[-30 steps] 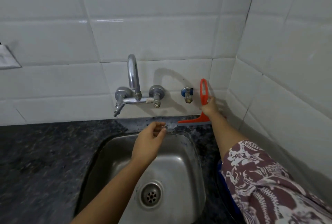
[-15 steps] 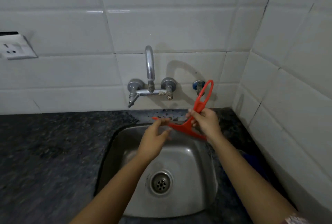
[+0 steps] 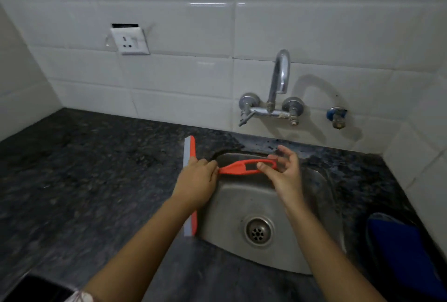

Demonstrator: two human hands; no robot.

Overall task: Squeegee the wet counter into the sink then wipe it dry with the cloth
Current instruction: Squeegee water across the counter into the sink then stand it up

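An orange squeegee (image 3: 238, 168) with a grey rubber blade lies along the left rim of the steel sink (image 3: 285, 207), its looped handle pointing right over the basin. My left hand (image 3: 197, 180) presses down on the head where blade and handle meet. My right hand (image 3: 284, 168) pinches the end of the handle loop with thumb and forefinger, other fingers spread. The blade's grey edge rests on the dark speckled counter (image 3: 96, 180). A blue cloth (image 3: 401, 246) lies on the counter to the right of the sink.
A wall-mounted chrome tap (image 3: 275, 98) arches over the sink's back edge, with a small blue valve (image 3: 336, 116) to its right. A white socket (image 3: 129, 40) sits on the tiled wall at the left. Tiled walls close in both sides.
The squeegee came off the wall by the valve, crossed over the sink and now lies blade-down at the sink's left rim. My left hand took hold of its head. The view shifted left.
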